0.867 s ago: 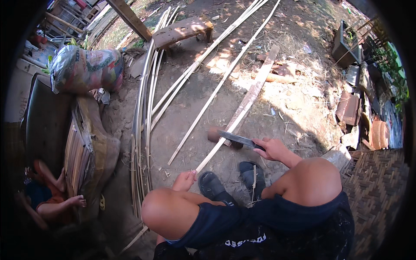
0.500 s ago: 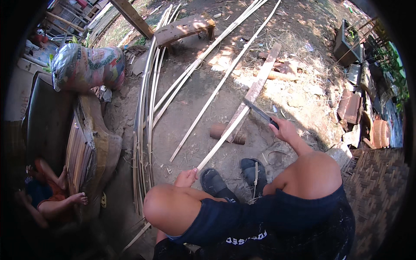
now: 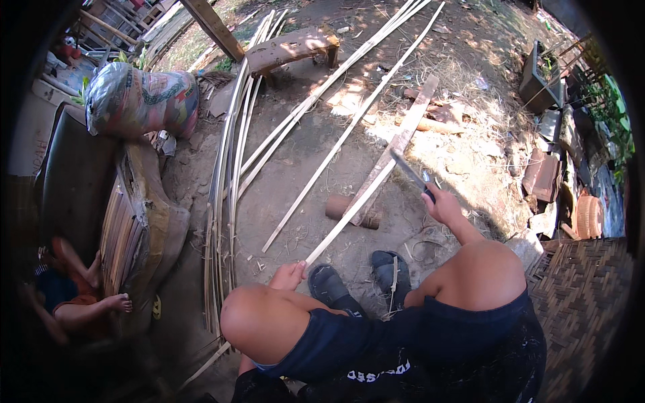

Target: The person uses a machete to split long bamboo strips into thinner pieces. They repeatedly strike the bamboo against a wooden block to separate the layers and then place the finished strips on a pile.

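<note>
My left hand (image 3: 289, 275), beside my left knee, is closed around the near end of a pale bamboo strip (image 3: 342, 224). The strip slants up and away to the right, over a flat wooden board (image 3: 381, 176). That board's near end rests on a short round log (image 3: 337, 205). In my right hand (image 3: 443, 205) is a long-bladed knife (image 3: 410, 172), gripped by its dark handle. Its blade tip is at the strip's far part, over the board; whether it touches I cannot tell.
Long bamboo strips (image 3: 235, 148) lie on the ground to the left and ahead. A low wooden bench (image 3: 292, 48), a stuffed sack (image 3: 141, 101) and a log stand farther off. At lower left another person's leg (image 3: 94, 312) shows. Woven matting (image 3: 584, 309) is at right.
My right hand has shifted the knife slightly right and away along the strip. My left hand keeps its grip in nearly the same place. The view has shifted a little.
</note>
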`<control>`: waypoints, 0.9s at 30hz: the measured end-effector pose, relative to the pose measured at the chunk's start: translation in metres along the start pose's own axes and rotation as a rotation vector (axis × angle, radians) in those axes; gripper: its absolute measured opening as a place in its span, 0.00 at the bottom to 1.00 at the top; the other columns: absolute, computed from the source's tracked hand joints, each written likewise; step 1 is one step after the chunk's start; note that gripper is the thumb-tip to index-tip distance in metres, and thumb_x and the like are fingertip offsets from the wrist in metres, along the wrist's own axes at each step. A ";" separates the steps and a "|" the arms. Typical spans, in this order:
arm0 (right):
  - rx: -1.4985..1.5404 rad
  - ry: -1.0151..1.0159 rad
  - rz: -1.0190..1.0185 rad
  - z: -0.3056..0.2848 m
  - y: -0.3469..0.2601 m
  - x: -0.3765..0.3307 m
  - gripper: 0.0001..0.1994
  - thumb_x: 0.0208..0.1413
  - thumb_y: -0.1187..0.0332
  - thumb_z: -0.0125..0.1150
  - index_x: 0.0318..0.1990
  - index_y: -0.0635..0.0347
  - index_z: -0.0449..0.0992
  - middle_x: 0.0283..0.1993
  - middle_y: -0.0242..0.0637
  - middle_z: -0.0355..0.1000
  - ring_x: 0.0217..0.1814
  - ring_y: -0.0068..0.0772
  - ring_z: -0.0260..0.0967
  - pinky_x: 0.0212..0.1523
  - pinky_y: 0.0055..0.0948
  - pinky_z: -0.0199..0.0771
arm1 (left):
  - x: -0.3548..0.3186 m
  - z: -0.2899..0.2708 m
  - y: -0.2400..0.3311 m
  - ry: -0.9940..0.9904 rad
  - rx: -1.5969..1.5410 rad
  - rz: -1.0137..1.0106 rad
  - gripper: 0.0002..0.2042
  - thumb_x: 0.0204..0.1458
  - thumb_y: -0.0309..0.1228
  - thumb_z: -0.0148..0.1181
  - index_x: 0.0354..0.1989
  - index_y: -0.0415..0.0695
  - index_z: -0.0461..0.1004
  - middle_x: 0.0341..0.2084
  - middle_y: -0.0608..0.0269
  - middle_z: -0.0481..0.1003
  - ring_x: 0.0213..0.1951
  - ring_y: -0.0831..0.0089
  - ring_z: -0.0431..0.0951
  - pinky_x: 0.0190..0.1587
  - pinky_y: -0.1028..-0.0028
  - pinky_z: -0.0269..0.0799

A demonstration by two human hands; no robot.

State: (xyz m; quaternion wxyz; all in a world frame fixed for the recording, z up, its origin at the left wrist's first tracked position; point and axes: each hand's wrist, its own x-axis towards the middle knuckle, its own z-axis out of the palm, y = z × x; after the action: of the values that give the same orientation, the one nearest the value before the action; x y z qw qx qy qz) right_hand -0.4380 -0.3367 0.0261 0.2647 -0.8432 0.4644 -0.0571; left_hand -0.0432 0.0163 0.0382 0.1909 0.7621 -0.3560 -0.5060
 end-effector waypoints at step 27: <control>0.652 -0.071 0.228 0.047 -0.034 -0.038 0.20 0.69 0.52 0.47 0.54 0.60 0.70 0.29 0.33 0.64 0.21 0.23 0.63 0.19 0.23 0.64 | -0.185 -0.083 -0.074 0.222 0.519 -0.426 0.17 0.58 0.46 0.55 0.45 0.49 0.81 0.44 0.51 0.78 0.50 0.50 0.76 0.51 0.56 0.70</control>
State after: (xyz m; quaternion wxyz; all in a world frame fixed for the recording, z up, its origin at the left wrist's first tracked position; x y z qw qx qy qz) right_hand -0.4173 -0.2724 0.0084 0.5409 -0.6584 0.5034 -0.1434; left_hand 0.0147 0.1970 0.1420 -0.0815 0.8928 -0.2828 -0.3410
